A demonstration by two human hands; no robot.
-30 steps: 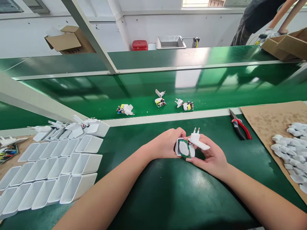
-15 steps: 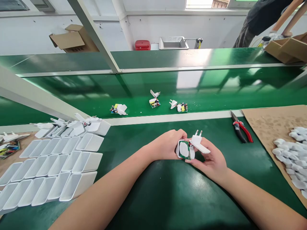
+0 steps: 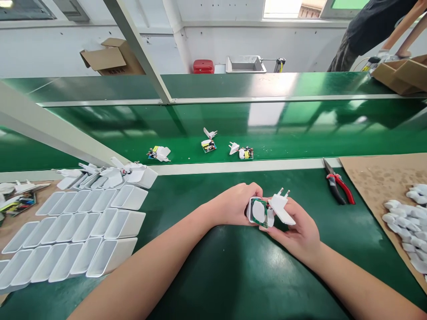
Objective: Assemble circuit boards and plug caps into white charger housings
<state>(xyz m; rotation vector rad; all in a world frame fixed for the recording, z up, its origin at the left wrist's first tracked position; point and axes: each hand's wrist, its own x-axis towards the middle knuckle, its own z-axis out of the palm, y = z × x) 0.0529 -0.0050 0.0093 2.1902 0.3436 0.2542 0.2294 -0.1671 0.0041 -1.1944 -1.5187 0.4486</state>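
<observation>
Seemingly mid-assembly, the left hand [image 3: 236,205] grips a white housing [image 3: 248,208], the right hand [image 3: 303,226] pinches a circuit board [image 3: 264,208] at its mouth, the plug cap [image 3: 280,207] beside the right fingers is unfitted, and unfilled housings [image 3: 117,255] lie leftward.

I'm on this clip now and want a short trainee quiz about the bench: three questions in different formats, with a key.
1. True or false: someone's hand is gripping the pliers.
2. How many circuit boards lie on the green strip just beyond the white ledge? A) one B) three C) six
3. Fill in: the two-pin plug piece between the hands sits against the fingers of the ____ hand.

Key:
1. False; the pliers lie on the green tabletop.
2. B
3. right
</observation>
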